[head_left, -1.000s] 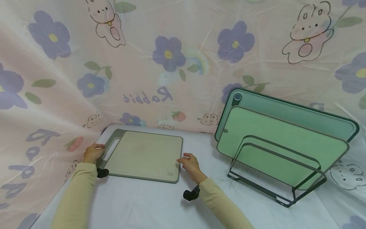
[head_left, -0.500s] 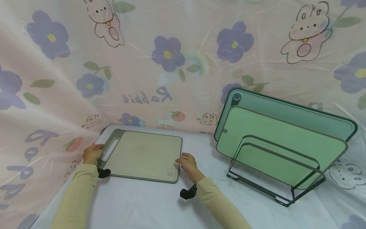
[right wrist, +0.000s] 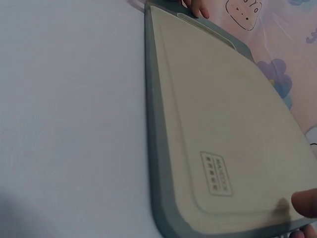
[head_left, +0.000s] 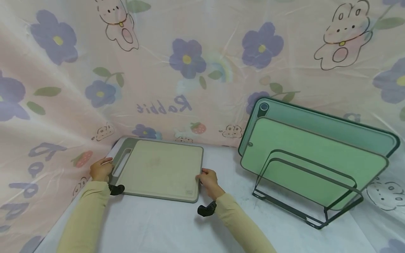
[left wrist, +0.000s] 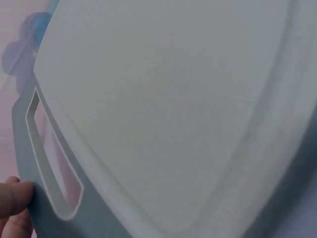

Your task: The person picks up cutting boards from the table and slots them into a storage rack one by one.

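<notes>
A beige cutting board with a grey-green border lies low over the white table. Its long handle slot is at the left end. My left hand pinches the outer edge beside that slot, thumb on top and fingertips beyond the edge in the left wrist view. At the opposite short side, my right hand grips the edge. In the right wrist view its thumb is over the face and its fingers are partly hidden below the rim. A small printed label marks the near right corner. The board's far side looks slightly raised.
To the right, a dark wire rack holds a light green board and, behind it, a teal board with a dark green rim, both leaning. Patterned cloth hangs behind and at the left of the white table.
My right hand has moved slightly left and its fingers have closed on the board's right edge. The board's far edge has risen a little, while its near edge stays about where it was.
</notes>
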Available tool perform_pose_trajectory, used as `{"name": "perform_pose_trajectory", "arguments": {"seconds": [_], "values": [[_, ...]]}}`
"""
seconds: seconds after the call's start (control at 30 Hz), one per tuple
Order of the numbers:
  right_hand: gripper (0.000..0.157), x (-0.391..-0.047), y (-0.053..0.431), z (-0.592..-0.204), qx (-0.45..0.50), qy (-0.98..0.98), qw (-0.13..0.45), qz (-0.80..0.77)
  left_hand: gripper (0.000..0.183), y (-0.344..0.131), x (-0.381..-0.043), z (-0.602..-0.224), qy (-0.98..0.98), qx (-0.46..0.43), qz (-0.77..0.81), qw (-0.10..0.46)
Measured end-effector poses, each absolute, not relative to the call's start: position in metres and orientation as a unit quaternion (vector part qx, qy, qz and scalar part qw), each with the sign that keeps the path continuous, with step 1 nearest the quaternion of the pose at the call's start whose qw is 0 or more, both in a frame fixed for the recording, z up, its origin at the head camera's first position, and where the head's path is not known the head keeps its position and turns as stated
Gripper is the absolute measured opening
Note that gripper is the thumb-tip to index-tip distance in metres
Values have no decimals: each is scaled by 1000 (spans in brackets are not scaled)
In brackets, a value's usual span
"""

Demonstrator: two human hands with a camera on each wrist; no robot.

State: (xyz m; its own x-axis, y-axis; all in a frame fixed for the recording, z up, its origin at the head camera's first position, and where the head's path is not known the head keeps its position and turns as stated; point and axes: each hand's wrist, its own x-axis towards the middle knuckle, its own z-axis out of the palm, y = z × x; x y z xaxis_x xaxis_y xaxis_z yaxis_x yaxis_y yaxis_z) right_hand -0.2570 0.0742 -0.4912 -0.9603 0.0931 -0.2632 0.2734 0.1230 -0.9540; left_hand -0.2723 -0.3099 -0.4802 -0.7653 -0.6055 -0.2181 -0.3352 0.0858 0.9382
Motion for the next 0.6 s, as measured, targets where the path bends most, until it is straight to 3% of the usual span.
{"name": "perform_pose_trajectory", "arguments": {"seconds": [0.6], "values": [[41, -252, 73, -489, 172, 713, 25, -679, 52, -299, -260, -467, -667, 325, -659, 127]]}}
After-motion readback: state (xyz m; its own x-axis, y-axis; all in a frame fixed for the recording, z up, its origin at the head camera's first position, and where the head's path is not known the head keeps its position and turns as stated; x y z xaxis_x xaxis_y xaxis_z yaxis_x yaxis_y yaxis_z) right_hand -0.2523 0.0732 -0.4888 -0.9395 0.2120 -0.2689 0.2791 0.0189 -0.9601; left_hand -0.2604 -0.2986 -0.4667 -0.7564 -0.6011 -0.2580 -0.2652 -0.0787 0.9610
